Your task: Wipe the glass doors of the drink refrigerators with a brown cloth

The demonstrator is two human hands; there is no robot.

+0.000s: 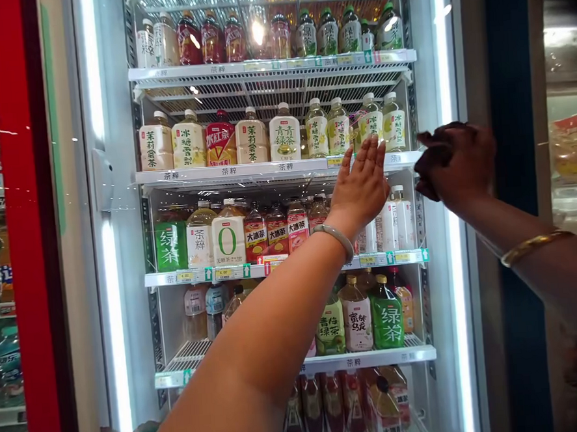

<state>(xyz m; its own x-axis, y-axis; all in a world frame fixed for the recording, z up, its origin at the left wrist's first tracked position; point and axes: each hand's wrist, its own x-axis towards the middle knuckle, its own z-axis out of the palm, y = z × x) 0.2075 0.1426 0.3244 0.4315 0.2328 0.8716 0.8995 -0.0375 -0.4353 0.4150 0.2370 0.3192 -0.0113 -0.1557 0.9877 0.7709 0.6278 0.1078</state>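
My left hand, with a pale bangle at its wrist, is stretched out flat against the glass door of a drinks fridge. Its fingers are straight and hold nothing. To its right, my right hand grips a dark, crumpled cloth near the right side of the door. A gold bracelet is on that wrist. Bottles of iced pear drink stand behind the glass near my left fingertips. The palm and part of the cloth are hidden.
Behind the glass, several white shelves carry bottled teas, such as a green-labelled bottle. Bright light strips run down both sides. A red upright frame stands left, with more drinks beyond it. Packaged goods show at far right.
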